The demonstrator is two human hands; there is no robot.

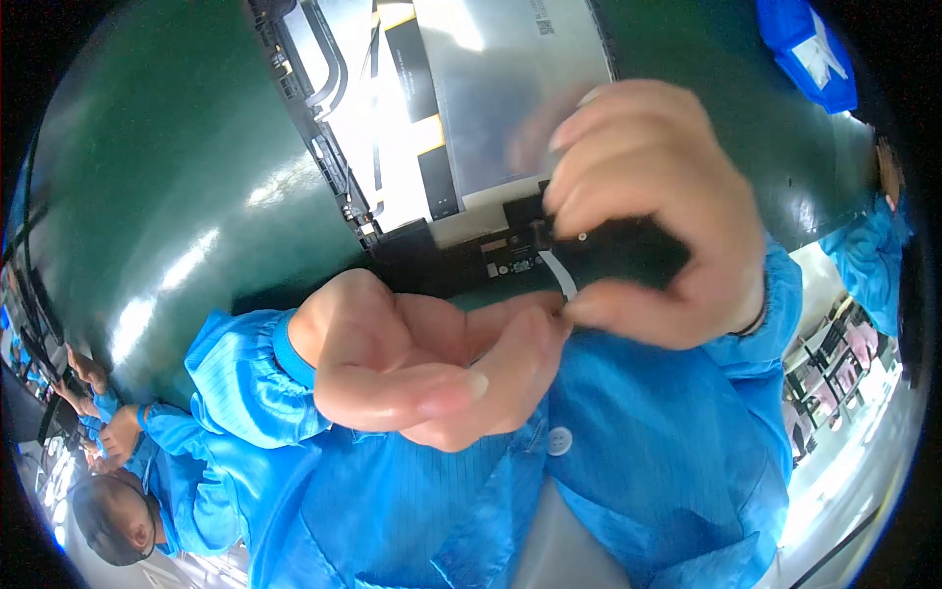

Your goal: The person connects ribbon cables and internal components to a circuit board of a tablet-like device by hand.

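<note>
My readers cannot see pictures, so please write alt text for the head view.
The left hand and right hand meet at the near end of a white strip, beside an opened device on a green table. A co-worker in blue is at lower left.

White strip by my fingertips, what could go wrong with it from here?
The thin white strip might crease or tear if the left hand or right hand, both by its lower end, pulls sharply. The right hand, curled over part of the opened device, could also bump something inside it.
</note>
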